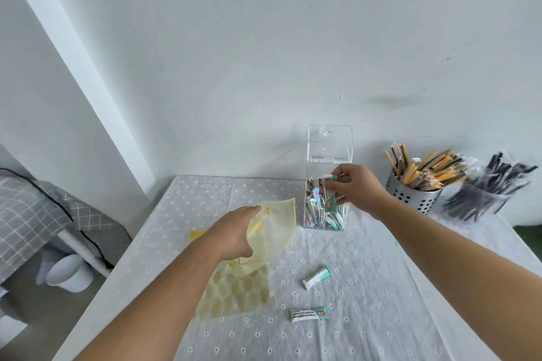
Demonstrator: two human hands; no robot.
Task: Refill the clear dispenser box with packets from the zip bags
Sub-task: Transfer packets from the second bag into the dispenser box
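Note:
The clear dispenser box (315, 221) stands at the table's far middle with its hinged lid (330, 143) tipped up and several packets inside. My right hand (356, 187) is at the box's open top, fingers pinched on a few green-and-white packets (330, 182). My left hand (234, 231) grips a pale yellow zip bag (275, 223) and holds it lifted just left of the box. A second yellow zip bag (237, 293) lies flat on the cloth below it. Two loose packets lie on the table, one (316, 276) nearer the box and one (308, 314) nearer me.
A perforated metal cup (410, 193) of yellow and brown sticks stands right of the box, with a clear cup (484, 199) of dark sticks beside it. The white eyelet tablecloth (366, 316) covers the table. A grey checked cover (32, 214) and white tub (69, 272) sit off the left edge.

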